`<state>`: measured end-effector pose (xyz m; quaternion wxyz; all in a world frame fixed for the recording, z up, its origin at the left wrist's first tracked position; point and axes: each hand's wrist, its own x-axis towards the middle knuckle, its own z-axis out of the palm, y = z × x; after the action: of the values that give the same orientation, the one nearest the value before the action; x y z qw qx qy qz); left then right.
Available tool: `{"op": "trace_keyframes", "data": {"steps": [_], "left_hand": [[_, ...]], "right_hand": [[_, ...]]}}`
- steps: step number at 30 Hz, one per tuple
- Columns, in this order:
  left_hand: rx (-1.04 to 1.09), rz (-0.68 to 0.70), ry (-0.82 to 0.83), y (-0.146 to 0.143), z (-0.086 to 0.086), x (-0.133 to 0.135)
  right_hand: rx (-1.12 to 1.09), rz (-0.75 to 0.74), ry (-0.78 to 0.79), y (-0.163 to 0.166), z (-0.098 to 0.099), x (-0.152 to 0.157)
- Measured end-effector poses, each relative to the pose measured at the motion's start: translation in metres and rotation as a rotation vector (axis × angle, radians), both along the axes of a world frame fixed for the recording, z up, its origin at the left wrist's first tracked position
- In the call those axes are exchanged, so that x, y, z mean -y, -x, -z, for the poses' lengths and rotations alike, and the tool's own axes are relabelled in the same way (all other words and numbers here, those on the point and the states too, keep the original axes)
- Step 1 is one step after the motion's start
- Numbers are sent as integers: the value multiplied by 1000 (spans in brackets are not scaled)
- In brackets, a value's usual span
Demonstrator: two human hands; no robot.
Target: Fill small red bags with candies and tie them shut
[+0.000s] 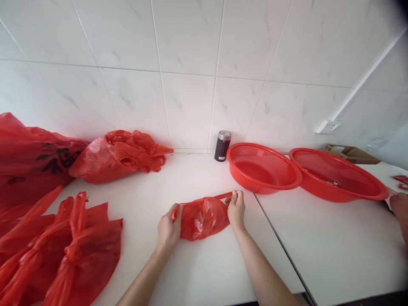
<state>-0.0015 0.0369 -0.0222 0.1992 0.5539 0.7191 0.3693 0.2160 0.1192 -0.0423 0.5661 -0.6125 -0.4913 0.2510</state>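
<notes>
A small red plastic bag lies on the white counter between my hands. My left hand is closed on the bag's left handle. My right hand pinches the right handle, which stretches flat toward the left. Something small fills the bag, but I cannot make out what it is.
Several tied red bags lie at the left, with a bigger red bag and a large printed one behind. A dark jar and two red colander baskets stand by the tiled wall. Another person's hand touches the right basket.
</notes>
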Motion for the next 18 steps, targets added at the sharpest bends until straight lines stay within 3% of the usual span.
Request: {"op": "trace_keyframes", "data": {"steps": [3,6,9,14,18], "left_hand": [[118,-54,-75,5,-14,8],[77,-135,-230,4,-38,8],[-155,43,-336,-15,-60,-5],[-387,400,14,-55,-63,-33],[-349,434,110,-55,-67,-23]], "right_hand": [[-101,-34,-57,0,-2,-1],[-166,-100,-112,3,-8,0],[-210,-156,-166,7,-15,5],[-248,-156,-234,5,-24,14],[-294,-124,-252,-7,-31,15]]}}
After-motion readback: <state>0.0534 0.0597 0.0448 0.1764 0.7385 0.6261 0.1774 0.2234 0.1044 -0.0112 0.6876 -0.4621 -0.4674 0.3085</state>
